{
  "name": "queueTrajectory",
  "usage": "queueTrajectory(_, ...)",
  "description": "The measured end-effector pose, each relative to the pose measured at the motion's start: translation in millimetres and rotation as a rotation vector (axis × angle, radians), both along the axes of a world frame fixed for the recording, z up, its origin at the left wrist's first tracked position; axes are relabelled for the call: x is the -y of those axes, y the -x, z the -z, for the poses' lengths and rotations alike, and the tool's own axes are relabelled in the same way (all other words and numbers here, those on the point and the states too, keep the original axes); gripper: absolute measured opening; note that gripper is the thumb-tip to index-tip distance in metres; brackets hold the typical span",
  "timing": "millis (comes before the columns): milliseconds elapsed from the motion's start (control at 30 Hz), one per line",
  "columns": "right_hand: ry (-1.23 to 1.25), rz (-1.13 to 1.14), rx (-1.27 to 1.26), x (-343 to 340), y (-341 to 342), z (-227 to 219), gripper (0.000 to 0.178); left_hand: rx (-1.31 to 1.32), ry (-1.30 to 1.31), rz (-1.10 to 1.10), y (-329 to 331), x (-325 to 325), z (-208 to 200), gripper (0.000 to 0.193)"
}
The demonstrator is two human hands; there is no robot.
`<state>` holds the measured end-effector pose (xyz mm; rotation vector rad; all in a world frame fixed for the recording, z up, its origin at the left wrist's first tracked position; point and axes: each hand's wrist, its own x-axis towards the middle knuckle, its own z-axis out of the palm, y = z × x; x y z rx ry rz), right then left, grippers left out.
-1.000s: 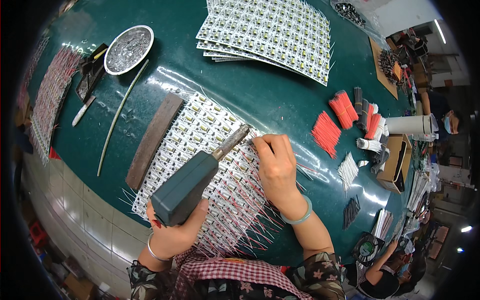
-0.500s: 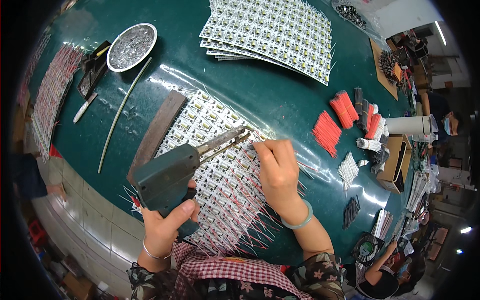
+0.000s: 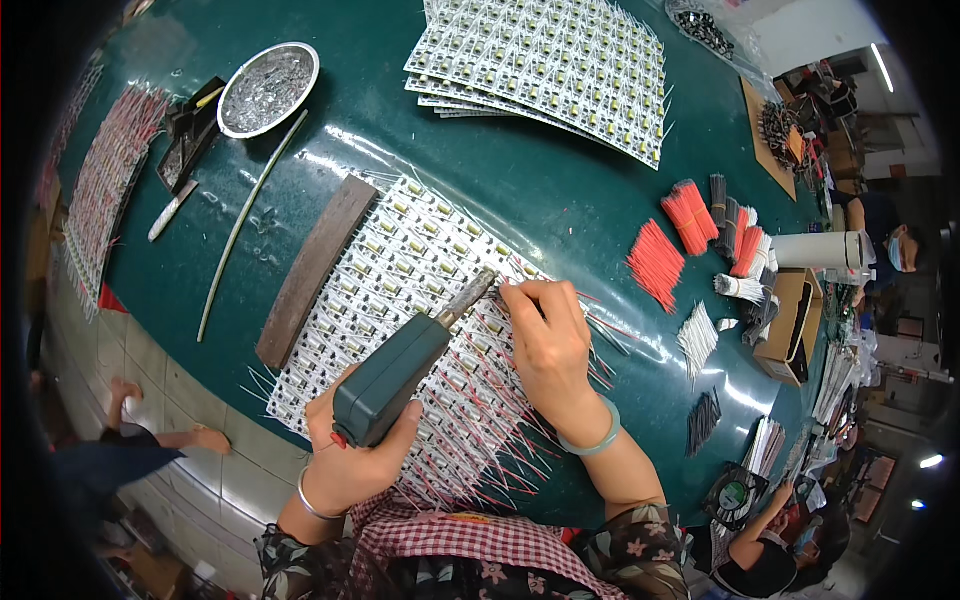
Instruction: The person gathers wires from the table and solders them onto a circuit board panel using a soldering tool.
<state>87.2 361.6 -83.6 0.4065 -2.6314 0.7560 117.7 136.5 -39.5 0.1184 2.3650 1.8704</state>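
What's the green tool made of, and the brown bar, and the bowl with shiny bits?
Green tool: probably hard plastic, smooth and fairly dull, from its boxy, even surface; its snout looks like scuffed grey metal.
Brown bar: maybe wood, being matte and streaky, though I can't be sure.
Bowl: perhaps metal, judging by its thin, bright edge, but plastic's possible.

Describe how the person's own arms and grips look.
The left grip and right grip are ungloved, five-fingered hands. A thin silver-coloured bracelet circles the left wrist; a thicker, smooth, pale green bangle circles the right. The left sleeve and right sleeve are dark, with a leaf-and-flower print.
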Motion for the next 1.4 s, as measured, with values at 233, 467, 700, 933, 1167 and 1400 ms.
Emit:
queueTrajectory(233, -0.032, 0.016, -0.015, 1.1, 0.9, 1.0, 0.036, -0.004, 0.060, 0.059, 0.7, -1.5, 1.7, 0.017)
queueTrajectory(467, -0.052, 0.016, -0.025, 0.8, 1.6, 1.3, 0.034, 0.043, 0.139, 0.086, 0.8, -0.9, -1.8, 0.017)
queueTrajectory(700, -0.051, 0.015, -0.021, 2.0, 1.6, -0.9, 0.034, -0.164, 0.081, -0.013, -5.8, 3.0, -1.2, 0.016)
queueTrajectory(933, -0.048, 0.027, -0.036, 2.7, 1.4, 2.0, 0.032, -0.061, 0.032, -0.048, -7.0, 3.7, -4.8, 0.020)
queueTrajectory(1167, -0.032, 0.037, -0.105, 3.9, -4.0, -3.4, 0.033, -0.053, -0.009, -0.063, -10.5, 7.3, -5.1, 0.026)
queueTrajectory(1400, -0.053, 0.047, -0.077, 1.9, -4.3, -1.2, 0.035, -0.054, 0.020, -0.030, -7.4, 6.6, -0.2, 0.025)
